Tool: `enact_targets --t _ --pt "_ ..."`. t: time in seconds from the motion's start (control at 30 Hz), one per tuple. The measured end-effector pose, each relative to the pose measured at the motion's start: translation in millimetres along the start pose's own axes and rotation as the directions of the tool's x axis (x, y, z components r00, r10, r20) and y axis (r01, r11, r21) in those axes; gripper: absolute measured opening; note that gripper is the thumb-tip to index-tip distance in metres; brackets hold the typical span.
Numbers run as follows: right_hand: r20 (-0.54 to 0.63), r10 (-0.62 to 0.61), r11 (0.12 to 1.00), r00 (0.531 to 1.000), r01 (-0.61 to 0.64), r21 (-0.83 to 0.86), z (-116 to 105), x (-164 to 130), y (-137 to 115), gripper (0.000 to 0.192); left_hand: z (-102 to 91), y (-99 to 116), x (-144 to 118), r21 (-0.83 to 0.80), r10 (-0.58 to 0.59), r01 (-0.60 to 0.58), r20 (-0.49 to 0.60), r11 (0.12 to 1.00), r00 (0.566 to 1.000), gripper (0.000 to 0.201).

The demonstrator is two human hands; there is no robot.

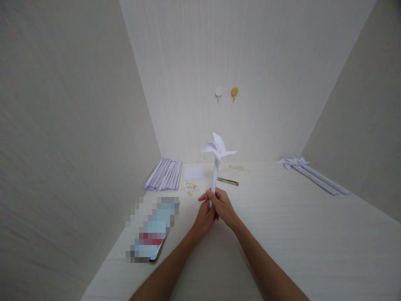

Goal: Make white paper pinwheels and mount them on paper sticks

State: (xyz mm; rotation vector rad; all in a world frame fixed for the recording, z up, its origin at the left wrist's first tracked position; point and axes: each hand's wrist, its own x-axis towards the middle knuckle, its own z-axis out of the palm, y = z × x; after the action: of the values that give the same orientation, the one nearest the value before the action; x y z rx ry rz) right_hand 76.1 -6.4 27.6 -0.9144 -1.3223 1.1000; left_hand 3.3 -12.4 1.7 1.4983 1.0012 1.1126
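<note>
A white paper pinwheel (219,148) stands upright on a rolled paper stick in front of me, its blades spread at the top. Around the lower part of the stick, my left hand (205,215) and my right hand (223,205) are closed together. The stick's bottom end is mostly hidden by the fingers. Just beyond my hands lies a pair of thread snips (228,181). To the left of the stick are a small heap of white and tan bits (190,187) and a square white sheet of paper (193,172).
Several rolled paper sticks (165,174) lie bundled at the back left. A phone (156,230), partly pixelated, rests at the left. Finished-looking pinwheels (294,162) with long sticks lie at the far right. Walls enclose three sides; two hooks (234,92) hang on the back wall.
</note>
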Motion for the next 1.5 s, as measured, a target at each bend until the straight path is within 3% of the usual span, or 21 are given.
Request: enact_targets --t 0.17,0.3,0.43,0.6,0.8,0.93,1.03,1.27,1.5 --pt "-0.226 -0.011 0.999 0.974 0.019 0.033 -11.6 7.8 3.1 0.04 -1.1 -5.7 1.2 0.074 0.002 -0.008 0.09 0.997 0.996 0.032" --pt "-0.311 0.024 0.994 0.95 0.01 0.106 -16.9 11.7 5.1 0.042 -4.6 -7.7 0.9 0.206 -0.012 -0.015 0.126 0.978 0.992 0.029" --pt "-0.313 0.039 0.987 0.949 0.012 0.16 -14.7 12.0 8.2 0.043 -5.6 -5.1 -0.6 0.288 -0.021 -0.01 0.107 0.958 0.994 0.029" --pt "-0.279 0.015 0.992 0.96 0.022 0.126 -9.3 10.0 11.9 0.041 -5.2 -3.1 -1.9 0.277 0.008 -0.026 0.066 0.96 0.998 0.03" --pt "-0.19 0.016 1.0 0.982 -0.014 0.009 -5.1 7.5 21.8 0.037 -6.5 -7.3 1.5 0.251 0.054 -0.053 0.002 0.967 0.999 0.031" --pt "-0.236 -0.091 0.988 0.968 0.058 -0.143 -7.3 7.5 25.9 0.032 -7.0 -7.4 2.3 0.224 0.053 -0.055 0.014 0.973 0.998 0.027" --pt "-0.251 -0.094 0.982 0.963 0.048 -0.182 -9.7 7.9 24.5 0.029 -6.9 -5.1 1.6 0.208 0.036 -0.042 0.033 0.977 0.999 0.029" --pt "-0.255 -0.06 0.995 0.965 0.036 -0.098 -12.1 10.8 21.4 0.025 -7.0 -4.7 1.6 0.182 0.032 -0.037 0.031 0.983 0.999 0.034" --pt "-0.339 -0.058 0.998 0.939 0.047 -0.039 -12.8 11.0 18.5 0.033 -6.3 1.2 -0.1 0.158 0.031 -0.037 0.039 0.987 0.999 0.034"
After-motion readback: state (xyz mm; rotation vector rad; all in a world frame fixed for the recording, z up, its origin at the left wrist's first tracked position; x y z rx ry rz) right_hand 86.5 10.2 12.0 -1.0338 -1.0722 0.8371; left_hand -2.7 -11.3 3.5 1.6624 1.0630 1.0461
